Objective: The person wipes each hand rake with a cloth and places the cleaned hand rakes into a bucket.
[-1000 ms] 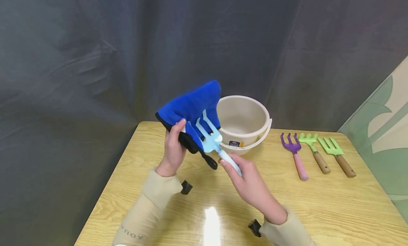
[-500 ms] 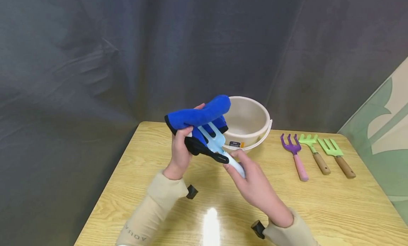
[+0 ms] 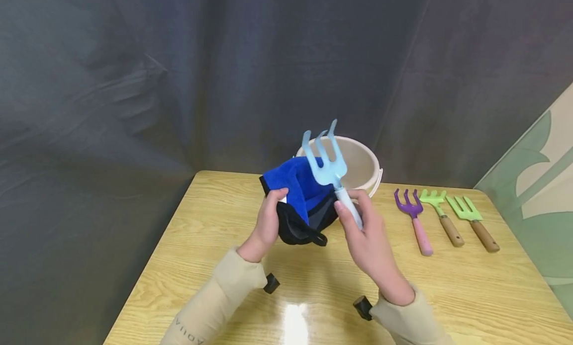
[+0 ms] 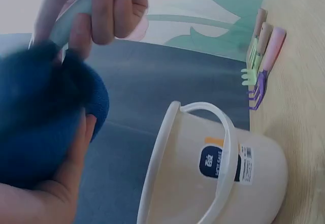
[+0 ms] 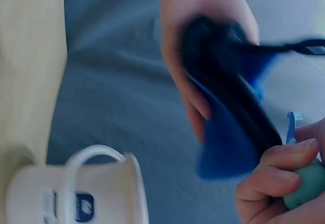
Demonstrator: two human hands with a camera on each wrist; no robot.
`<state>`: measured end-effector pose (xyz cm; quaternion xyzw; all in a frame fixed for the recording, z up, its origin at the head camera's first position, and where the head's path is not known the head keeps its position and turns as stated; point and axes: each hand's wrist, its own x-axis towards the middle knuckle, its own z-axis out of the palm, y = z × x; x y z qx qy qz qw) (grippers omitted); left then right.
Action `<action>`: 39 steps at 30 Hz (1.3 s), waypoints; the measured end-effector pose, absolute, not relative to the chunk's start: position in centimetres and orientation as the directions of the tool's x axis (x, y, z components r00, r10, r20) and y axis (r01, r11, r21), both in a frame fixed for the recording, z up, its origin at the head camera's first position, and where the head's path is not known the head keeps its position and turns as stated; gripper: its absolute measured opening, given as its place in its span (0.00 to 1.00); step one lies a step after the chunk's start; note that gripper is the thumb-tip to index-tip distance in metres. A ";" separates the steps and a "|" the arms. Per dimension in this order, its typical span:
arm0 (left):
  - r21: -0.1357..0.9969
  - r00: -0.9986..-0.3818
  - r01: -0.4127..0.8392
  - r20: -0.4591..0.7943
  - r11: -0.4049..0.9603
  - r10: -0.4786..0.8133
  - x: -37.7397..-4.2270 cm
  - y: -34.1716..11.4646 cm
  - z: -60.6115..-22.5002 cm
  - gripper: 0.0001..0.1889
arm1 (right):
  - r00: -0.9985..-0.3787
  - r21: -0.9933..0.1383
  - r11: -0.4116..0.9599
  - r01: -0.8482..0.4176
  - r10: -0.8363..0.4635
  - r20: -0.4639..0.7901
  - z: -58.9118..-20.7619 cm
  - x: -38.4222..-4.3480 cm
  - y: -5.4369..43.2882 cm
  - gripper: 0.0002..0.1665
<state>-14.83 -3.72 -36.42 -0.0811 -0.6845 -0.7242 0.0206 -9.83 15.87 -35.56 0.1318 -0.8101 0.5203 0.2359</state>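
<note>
My left hand (image 3: 267, 223) grips a blue cloth (image 3: 291, 180) with black edging and a hanging loop, bunched in the palm with the thumb on top. My right hand (image 3: 370, 243) holds a light blue three-pronged hand cultivator (image 3: 329, 172) by its pale handle, prongs pointing up and away. The prongs overlap the cloth and the bucket in the head view. Both hands are raised over the table. In the right wrist view the cloth (image 5: 228, 140) hangs from the left hand, beside the right-hand fingers (image 5: 277, 181) curled round the handle end.
A cream bucket (image 3: 361, 163) with a white handle stands behind the hands. To its right lie a purple cultivator (image 3: 414, 213) with a pink handle, a light green rake (image 3: 440, 211) and a light green fork (image 3: 472, 218), both wooden-handled. A dark curtain (image 3: 134, 111) hangs behind the table (image 3: 201, 206).
The cultivator has come out of the cloth's folds, its prongs now showing whole and raised. Both hands have moved right, and the cloth is more crumpled and lower.
</note>
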 end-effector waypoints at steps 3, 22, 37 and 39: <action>0.989 -0.986 0.127 0.135 -0.079 0.103 -14.9 -4.0 -36.5 0.28 | -0.848 -0.788 0.411 -0.457 0.064 0.525 -34.7 -10.2 16.9 0.08; 0.976 -0.983 0.179 0.183 -0.122 0.025 -15.5 -6.4 -35.4 0.23 | -0.877 -0.727 0.597 -0.338 0.080 0.473 -30.3 -13.7 21.8 0.19; 0.978 -0.978 0.208 0.207 -0.029 -0.038 -16.2 -7.8 -35.6 0.29 | -0.978 -0.651 0.749 -0.125 0.019 0.209 -27.9 -17.2 23.2 0.24; 0.978 -0.978 0.207 0.206 -0.031 -0.041 -16.2 -8.0 -35.6 0.29 | -0.981 -0.625 0.772 -0.116 0.012 0.196 -27.6 -17.6 23.4 0.24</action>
